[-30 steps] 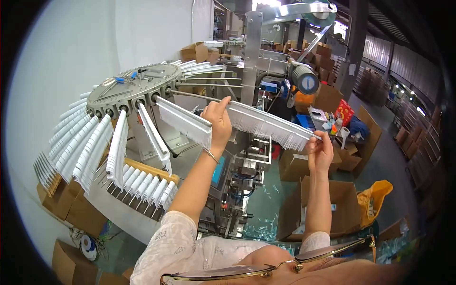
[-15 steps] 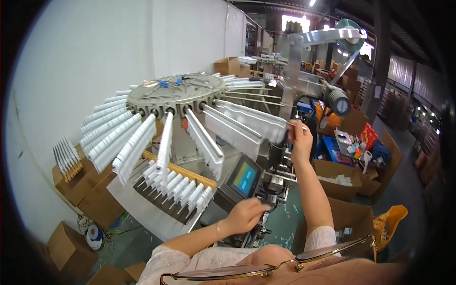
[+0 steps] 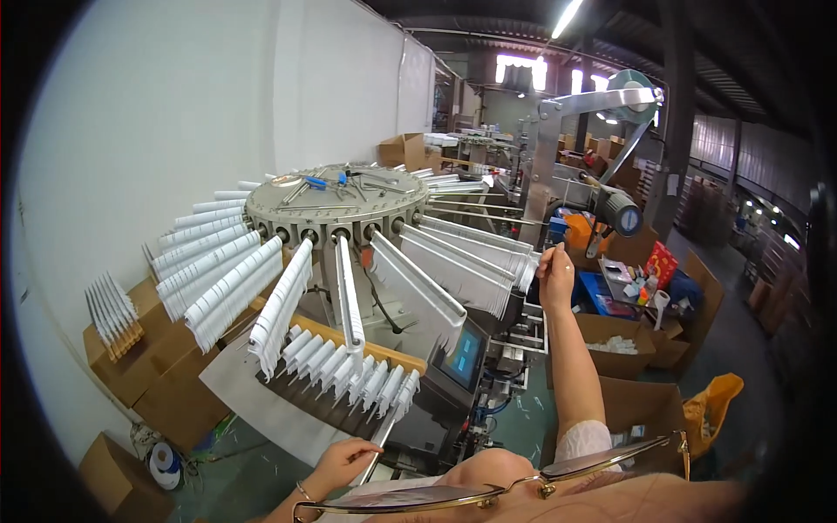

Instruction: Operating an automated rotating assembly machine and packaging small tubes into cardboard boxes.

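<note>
A round metal carousel [image 3: 340,205] carries several long arms with white, sheet-like pieces hung along them. My right hand [image 3: 555,275] is raised at the outer end of a loaded arm [image 3: 471,261], thumb and fingers pinched together. What they hold is too small to make out. Low in the middle, my left hand [image 3: 343,462] has its fingers stretched out, the tips at a pale straight edge or rod [image 3: 377,444] beside the tray. On the tray, several gathered white pieces [image 3: 336,366] sit on thin metal rods along a wooden strip [image 3: 392,353].
A control screen [image 3: 466,356] stands right of the tray. Behind my right hand are a motor [image 3: 622,213] and a metal bracket with a reel [image 3: 632,94]. Cardboard boxes [image 3: 615,336] crowd the right side; more boxes [image 3: 187,383] stand left with upright rods.
My left hand has moved from in front of the control screen down and left to the tray's edge. My right hand stays at the arm's end. The whole view has shifted slightly.
</note>
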A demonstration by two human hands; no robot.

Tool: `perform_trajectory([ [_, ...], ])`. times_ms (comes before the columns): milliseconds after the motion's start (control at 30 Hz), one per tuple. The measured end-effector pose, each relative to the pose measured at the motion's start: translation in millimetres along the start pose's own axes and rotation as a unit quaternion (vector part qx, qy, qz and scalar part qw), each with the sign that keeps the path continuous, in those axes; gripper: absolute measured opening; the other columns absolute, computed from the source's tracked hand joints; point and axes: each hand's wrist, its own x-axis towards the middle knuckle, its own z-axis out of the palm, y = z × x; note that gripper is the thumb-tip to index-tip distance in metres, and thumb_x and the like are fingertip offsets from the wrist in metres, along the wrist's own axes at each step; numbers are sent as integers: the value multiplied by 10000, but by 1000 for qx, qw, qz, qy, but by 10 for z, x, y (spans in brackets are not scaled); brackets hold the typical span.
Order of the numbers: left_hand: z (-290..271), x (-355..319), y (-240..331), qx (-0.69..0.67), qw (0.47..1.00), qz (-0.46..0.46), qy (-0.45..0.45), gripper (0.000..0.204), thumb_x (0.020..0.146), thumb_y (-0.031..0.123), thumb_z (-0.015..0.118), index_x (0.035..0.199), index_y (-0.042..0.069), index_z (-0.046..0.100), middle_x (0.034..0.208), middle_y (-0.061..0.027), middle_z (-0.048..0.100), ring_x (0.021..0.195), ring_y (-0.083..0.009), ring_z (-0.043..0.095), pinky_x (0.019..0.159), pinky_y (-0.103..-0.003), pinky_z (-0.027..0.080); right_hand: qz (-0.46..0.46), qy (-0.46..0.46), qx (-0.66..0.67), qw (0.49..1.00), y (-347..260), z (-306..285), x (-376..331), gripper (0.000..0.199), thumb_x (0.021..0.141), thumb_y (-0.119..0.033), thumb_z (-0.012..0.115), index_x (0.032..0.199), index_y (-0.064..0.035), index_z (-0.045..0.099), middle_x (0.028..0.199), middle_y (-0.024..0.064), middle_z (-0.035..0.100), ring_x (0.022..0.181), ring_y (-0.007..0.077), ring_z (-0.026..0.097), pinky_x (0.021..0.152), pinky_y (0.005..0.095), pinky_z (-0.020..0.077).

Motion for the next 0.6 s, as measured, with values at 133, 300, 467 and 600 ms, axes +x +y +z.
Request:
perform_trajectory([
  [133,-106,-77,-259,64,988,-29,136,115,754,74,565,844,39,628,637,-57,522,514,-135,467,482,-236,361,-15,17,-31,999,-36,-13,-16,396,905,-355,385,626,-86,464,536,-25,397,479,59,361,458,194,289],
  [300,-130,-90,-425,110,972,-12,210,92,736,55,563,802,44,627,610,-70,515,497,-164,480,465,-254,364,-13,59,-51,997,-26,11,-42,398,902,-362,388,631,-82,470,539,-14,416,482,70,384,458,206,306],
  [467,-118,-74,-354,147,966,31,212,76,729,55,562,777,41,620,594,-87,509,489,-204,492,453,-285,372,6,50,-15,999,-50,74,-49,386,899,-365,392,650,-83,474,544,-10,432,472,73,396,449,202,321],
  [600,-124,-73,-398,145,966,38,212,74,729,58,562,774,39,618,588,-88,502,491,-210,495,451,-287,371,10,54,-15,998,-40,69,-70,370,899,-361,392,661,-91,478,548,-13,437,463,74,403,433,193,324],
])
